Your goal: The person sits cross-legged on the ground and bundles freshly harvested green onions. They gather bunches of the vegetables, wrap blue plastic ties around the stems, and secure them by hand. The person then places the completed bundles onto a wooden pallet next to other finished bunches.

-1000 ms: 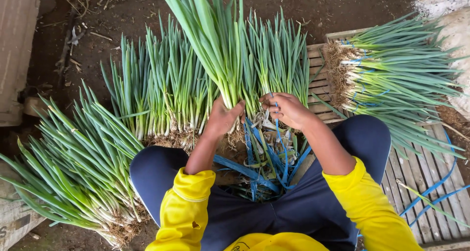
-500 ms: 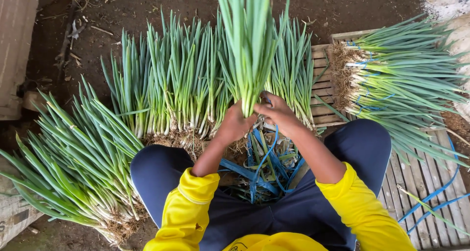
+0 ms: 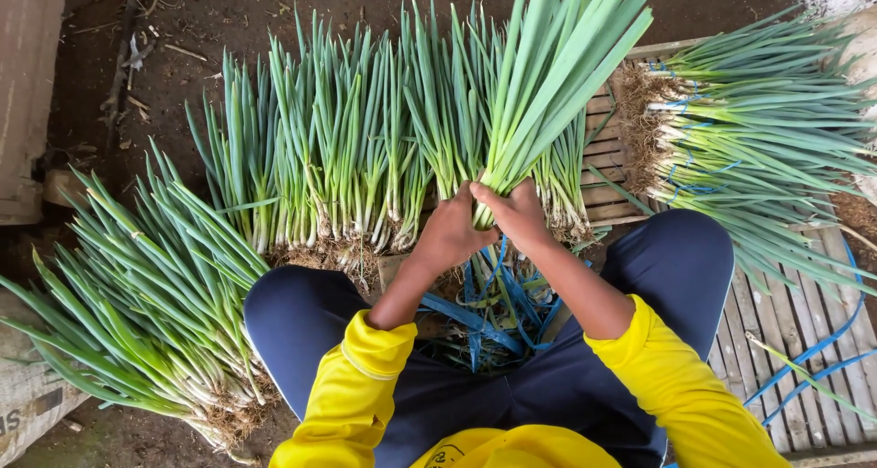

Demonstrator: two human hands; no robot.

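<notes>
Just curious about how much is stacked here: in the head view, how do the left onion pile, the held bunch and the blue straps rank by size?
1. Left pile
2. Held bunch, though it is nearer the camera, so unsure
3. Blue straps

Loose green onions (image 3: 347, 148): row on dirt floor, roots toward the person.
Left heap (image 3: 137, 313): fanned beside knee.
Tied bundles (image 3: 758, 148): on wooden slat pallet (image 3: 786, 331).
Sack (image 3: 27, 404): lower-left corner.
</notes>
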